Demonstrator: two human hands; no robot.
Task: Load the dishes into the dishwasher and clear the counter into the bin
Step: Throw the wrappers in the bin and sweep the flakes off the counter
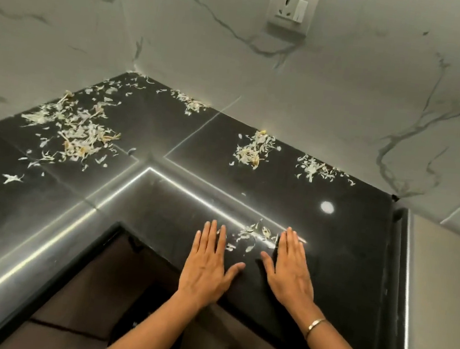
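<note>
Pale vegetable peel scraps lie scattered on a glossy black L-shaped counter (161, 203). My left hand (208, 261) and my right hand (289, 268) rest flat on the counter near its front edge, fingers straight, palms down. Between their fingertips sits a small heap of scraps (253, 235). A big pile (80, 132) covers the far left arm of the counter. Two more piles, one (252, 151) and another (316, 169), lie along the back wall, and a smaller one (191, 104) sits near the corner. No dishes, dishwasher or bin are in view.
White marble-look walls enclose the counter corner, with a socket and switch plate (294, 6) high on the back wall. The counter ends at a raised black edge (396, 252) on the right, beside a beige panel (446, 288). Dark floor (98, 297) shows below the counter's inner corner.
</note>
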